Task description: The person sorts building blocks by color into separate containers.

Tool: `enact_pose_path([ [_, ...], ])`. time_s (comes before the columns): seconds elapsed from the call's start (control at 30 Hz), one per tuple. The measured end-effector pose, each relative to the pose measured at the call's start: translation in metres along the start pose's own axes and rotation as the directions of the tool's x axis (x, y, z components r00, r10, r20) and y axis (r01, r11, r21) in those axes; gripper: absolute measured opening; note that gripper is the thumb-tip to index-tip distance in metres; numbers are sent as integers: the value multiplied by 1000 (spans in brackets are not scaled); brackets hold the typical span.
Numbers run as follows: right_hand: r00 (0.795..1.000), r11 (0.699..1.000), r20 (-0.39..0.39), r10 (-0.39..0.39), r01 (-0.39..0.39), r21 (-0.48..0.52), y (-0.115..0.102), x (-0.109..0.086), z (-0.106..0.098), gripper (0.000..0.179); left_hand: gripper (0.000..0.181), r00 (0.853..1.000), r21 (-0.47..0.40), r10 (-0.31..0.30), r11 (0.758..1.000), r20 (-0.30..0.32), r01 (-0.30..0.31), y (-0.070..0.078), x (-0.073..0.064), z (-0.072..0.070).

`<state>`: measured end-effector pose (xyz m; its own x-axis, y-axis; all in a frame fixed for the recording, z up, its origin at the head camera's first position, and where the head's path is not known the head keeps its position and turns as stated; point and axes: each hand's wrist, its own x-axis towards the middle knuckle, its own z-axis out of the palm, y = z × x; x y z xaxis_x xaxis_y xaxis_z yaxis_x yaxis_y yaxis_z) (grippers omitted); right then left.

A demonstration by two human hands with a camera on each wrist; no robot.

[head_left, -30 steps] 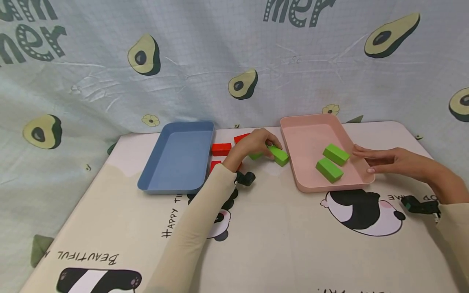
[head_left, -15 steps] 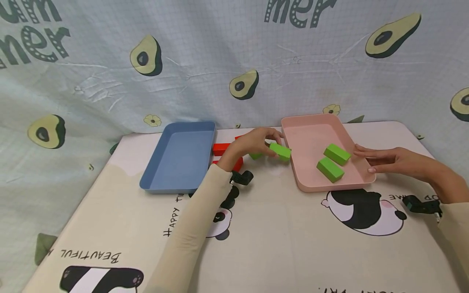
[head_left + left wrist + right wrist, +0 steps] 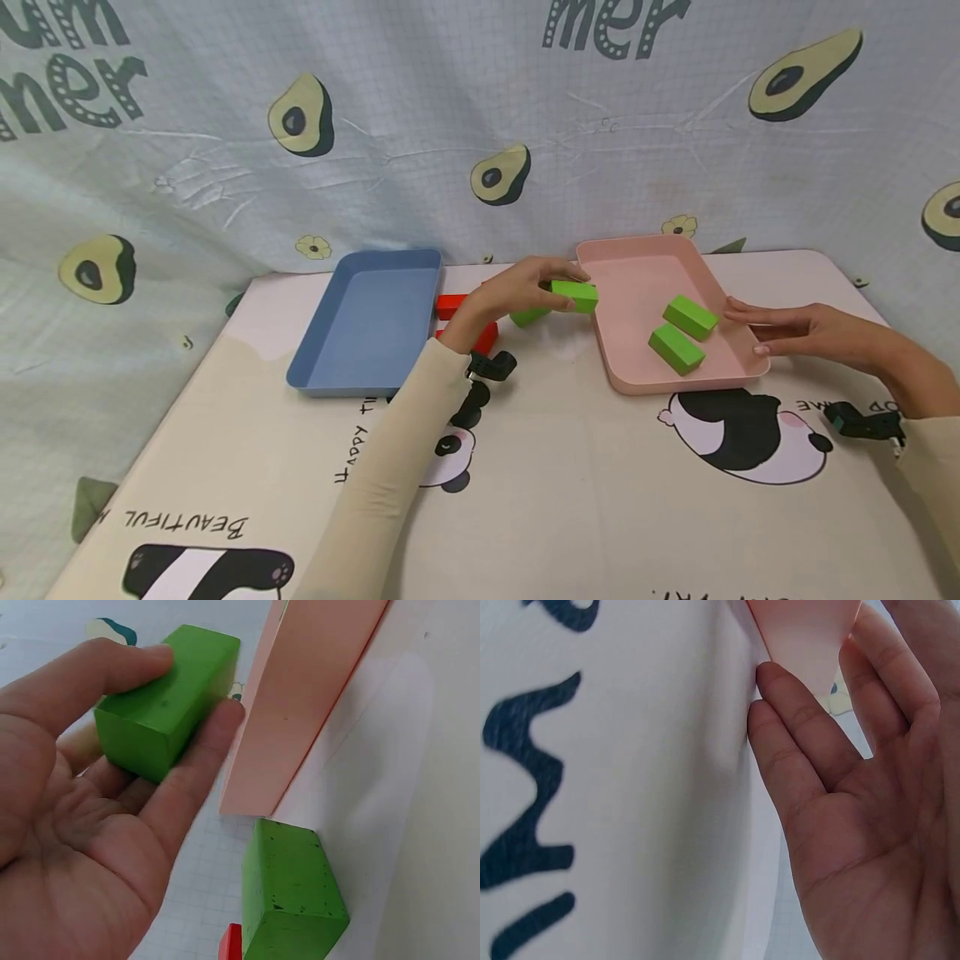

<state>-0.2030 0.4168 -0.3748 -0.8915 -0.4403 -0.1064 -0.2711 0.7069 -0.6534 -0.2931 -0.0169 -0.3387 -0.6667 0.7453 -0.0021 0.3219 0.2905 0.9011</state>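
Observation:
In the head view my left hand (image 3: 513,292) pinches a green block (image 3: 576,295) between thumb and fingers. It holds the block off the table, by the left wall of the pink tray (image 3: 622,292). Below it a second green block (image 3: 529,317) lies on the table; the left wrist view shows this lower block (image 3: 291,892) beside the tray's wall. Inside the tray lie two more green blocks, a rear block (image 3: 690,317) and a front block (image 3: 677,348). My right hand (image 3: 832,333) touches the tray's right side with fairly straight fingers.
Red blocks, one at the back (image 3: 450,306) and one nearer (image 3: 486,338), lie between the trays, partly hidden by my left hand and wrist. A blue tray (image 3: 358,325) stands to their left. A printed cloth (image 3: 585,467) covers the table, and an avocado-patterned curtain (image 3: 405,108) hangs behind.
My left hand has lifted the green block from the table and brought it slightly right, to the pink tray's left edge. The right hand stays at the tray's side.

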Motion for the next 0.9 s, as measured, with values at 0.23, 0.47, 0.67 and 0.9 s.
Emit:
enact_pose_path([
  [0.23,1000,1000,27,-12,11,17,1,0,0,58,38,998,50,43,998,-47,-41,2,-4,1],
  [0.47,1000,1000,24,-8,8,9,3,-1,0,59,37,997,-19,66,998,-42,-67,2,-4,4],
  [0.67,1000,1000,16,-6,6,12,1,-1,1,58,39,998,-67,65,996,-12,-65,2,-2,7],
  [0.9,999,999,3,-34,34,28,0,0,2,55,40,998,-97,58,994,4,-57,3,-1,9],
])
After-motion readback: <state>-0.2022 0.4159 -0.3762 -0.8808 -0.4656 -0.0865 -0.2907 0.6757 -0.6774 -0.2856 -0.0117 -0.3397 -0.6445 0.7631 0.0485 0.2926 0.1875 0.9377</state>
